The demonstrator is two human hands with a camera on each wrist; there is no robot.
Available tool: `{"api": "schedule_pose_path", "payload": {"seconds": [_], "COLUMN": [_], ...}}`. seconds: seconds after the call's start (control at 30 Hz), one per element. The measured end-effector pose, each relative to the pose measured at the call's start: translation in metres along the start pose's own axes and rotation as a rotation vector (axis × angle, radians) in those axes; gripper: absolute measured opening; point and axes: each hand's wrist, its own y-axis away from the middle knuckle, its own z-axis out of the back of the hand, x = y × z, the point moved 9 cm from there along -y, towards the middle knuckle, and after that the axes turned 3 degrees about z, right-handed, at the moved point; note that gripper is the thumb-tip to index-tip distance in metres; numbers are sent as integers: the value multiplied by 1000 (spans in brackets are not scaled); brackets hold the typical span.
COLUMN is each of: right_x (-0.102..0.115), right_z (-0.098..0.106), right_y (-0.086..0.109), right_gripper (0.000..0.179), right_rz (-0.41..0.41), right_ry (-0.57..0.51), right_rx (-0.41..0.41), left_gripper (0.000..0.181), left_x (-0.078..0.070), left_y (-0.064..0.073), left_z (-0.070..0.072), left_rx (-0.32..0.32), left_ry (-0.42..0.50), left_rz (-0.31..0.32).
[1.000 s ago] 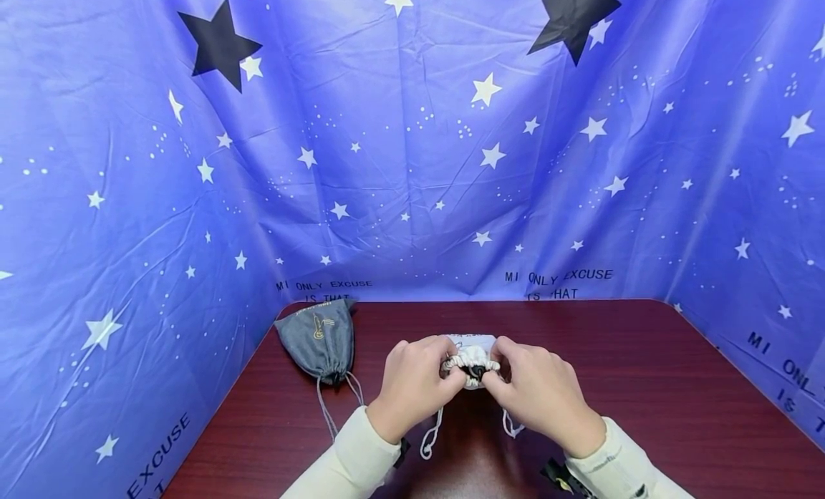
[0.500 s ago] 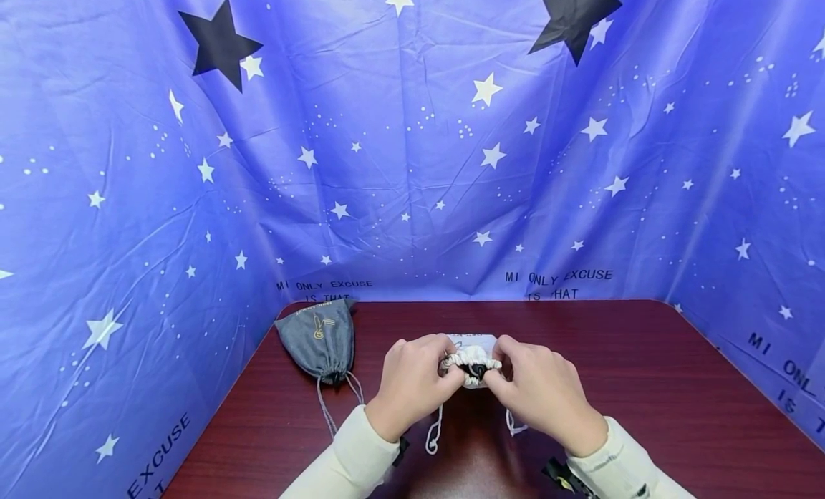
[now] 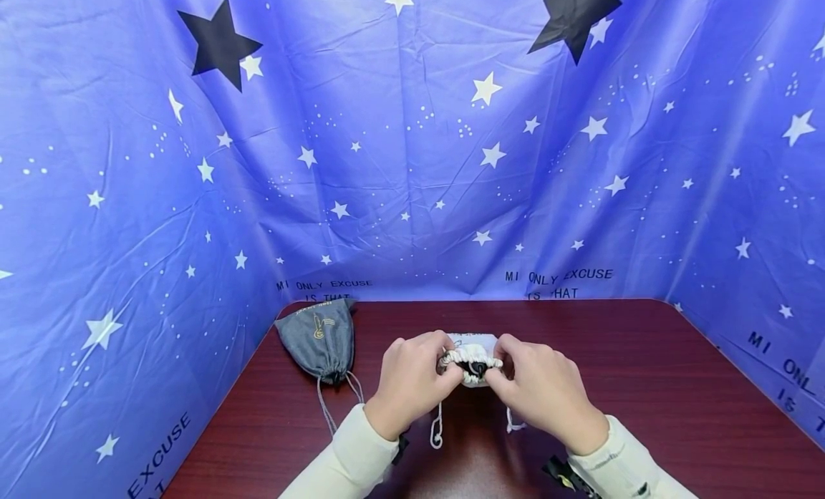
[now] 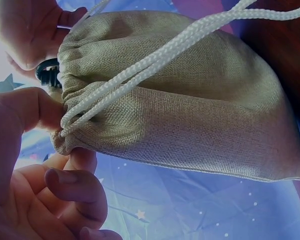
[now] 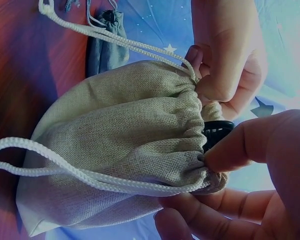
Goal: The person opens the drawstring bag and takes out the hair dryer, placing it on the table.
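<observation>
A cream cloth drawstring pouch point(image 5: 125, 135) stands on the table between my hands, its gathered mouth partly spread. My left hand point(image 3: 415, 374) pinches the left side of the rim, thumb toward the inside and fingers outside. On the opposite side, my right hand point(image 3: 541, 384) pinches the rim the same way. White drawcords point(image 4: 155, 62) hang from both sides of the pouch. Something black and ring-like point(image 5: 217, 131) pokes up at the mouth; the rest of it is hidden inside the cloth.
A grey drawstring pouch point(image 3: 317, 338) with a gold print lies at the table's back left, its cords trailing forward. The dark red wooden table point(image 3: 631, 363) is walled on three sides by a blue star-printed curtain point(image 3: 412, 162).
Both hands keep their pinch on the pouch. Its mouth has widened slightly, and the black thing inside shows a little more. The left drawcord has swung slightly.
</observation>
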Motion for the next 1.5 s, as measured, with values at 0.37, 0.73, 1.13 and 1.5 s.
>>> {"api": "schedule_pose_path", "payload": {"seconds": [0.37,0.73,1.13,1.5], "right_x": [-2,-4,-5,-7], "right_z": [0,2,2,3], "right_y": [0,-1,-1,-1], "right_gripper": [18,18,18,17], "right_rz": [-5,-11,-28,-34], "right_ry": [-2,-7,-1,-3], "right_rx": [-1,-4,14,15], "left_gripper": [21,20,20,21], "left_x": [1,4,6,8], "left_y": [-1,-1,-2,-3], "left_z": [3,3,4,4], "left_rx": [-9,-10,-6,3], "left_ry": [4,-1,-2,-4], "left_rz": [2,6,20,41]}}
